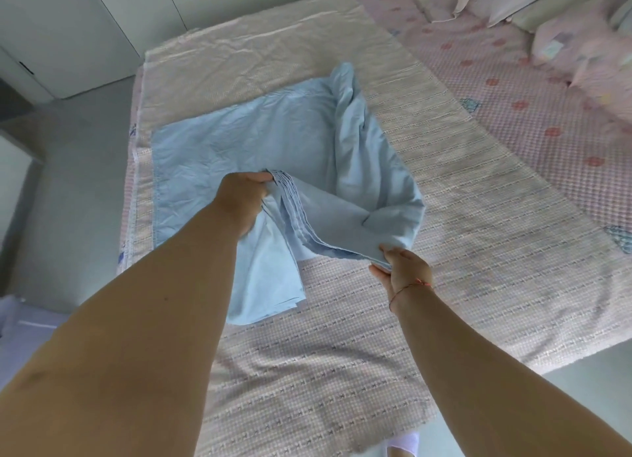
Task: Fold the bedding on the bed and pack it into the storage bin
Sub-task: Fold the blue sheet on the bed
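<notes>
A light blue sheet lies partly flat on the bed, over a pink and white checked blanket. Its near edge is gathered into several stacked layers and lifted off the bed. My left hand grips one end of that gathered edge, above the middle of the sheet. My right hand, with a thin red cord at the wrist, pinches the other end, nearer to me. A loose flap of the sheet hangs down between my hands. No storage bin is in view.
Pink pillows are piled at the far right of the bed, on a pink spotted cover. White cupboards stand behind the bed. Grey floor runs along the bed's left side.
</notes>
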The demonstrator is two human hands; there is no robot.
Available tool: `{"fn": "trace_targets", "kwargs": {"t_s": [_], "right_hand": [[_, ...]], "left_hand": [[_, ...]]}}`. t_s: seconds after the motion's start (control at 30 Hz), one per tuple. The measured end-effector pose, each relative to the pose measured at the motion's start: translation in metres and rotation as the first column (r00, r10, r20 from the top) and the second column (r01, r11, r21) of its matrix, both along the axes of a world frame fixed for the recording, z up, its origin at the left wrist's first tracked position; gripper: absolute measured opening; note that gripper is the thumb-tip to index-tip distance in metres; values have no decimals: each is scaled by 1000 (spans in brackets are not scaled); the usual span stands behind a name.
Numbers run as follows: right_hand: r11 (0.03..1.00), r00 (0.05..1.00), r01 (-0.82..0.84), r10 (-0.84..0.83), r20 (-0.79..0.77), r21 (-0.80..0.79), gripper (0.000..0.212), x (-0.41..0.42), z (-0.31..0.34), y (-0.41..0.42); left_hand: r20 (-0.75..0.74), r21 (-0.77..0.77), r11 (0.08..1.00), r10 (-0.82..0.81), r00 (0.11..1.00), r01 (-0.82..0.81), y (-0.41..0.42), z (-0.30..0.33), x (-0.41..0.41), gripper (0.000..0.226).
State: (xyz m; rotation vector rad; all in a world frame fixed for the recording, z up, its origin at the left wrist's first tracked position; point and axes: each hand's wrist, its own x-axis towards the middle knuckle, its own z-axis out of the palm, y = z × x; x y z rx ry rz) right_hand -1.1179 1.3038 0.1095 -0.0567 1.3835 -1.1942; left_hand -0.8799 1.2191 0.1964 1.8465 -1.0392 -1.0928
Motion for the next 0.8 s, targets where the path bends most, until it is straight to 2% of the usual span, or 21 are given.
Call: {"fn": "trace_targets", "kwargs": {"t_s": [0.17, 0.27, 0.37, 0.47, 0.6, 0.67, 0.8], "right_hand": [[990, 990, -141, 140, 25, 32, 13, 16, -10, -21], [983, 984, -166, 160, 74, 84, 8, 31, -20, -28], [988, 983, -126, 111, 149, 94, 20, 53, -37, -29], [997, 963, -70, 59, 263, 34, 27, 74, -48, -30], [992, 914, 119, -94, 395, -39, 26, 98, -52, -48], [989, 921, 142, -115, 372, -47, 26, 106, -60, -47], [996, 986, -29, 42, 163, -83, 47, 118, -86, -19]], "left_hand": [[164, 11, 999, -38, 986, 36, -15, -16, 28, 38], [197, 43, 996, -82, 977, 75, -22, -34, 50, 37], [169, 109, 989, -115, 979, 97, -31, -55, 71, 37], [150, 135, 985, -129, 980, 109, -43, -78, 91, 37], [93, 134, 982, -144, 985, 131, -60, -104, 113, 39], [63, 143, 982, -136, 989, 126, -65, -115, 119, 39], [-31, 169, 977, -129, 991, 133, -71, -128, 125, 35]]}}
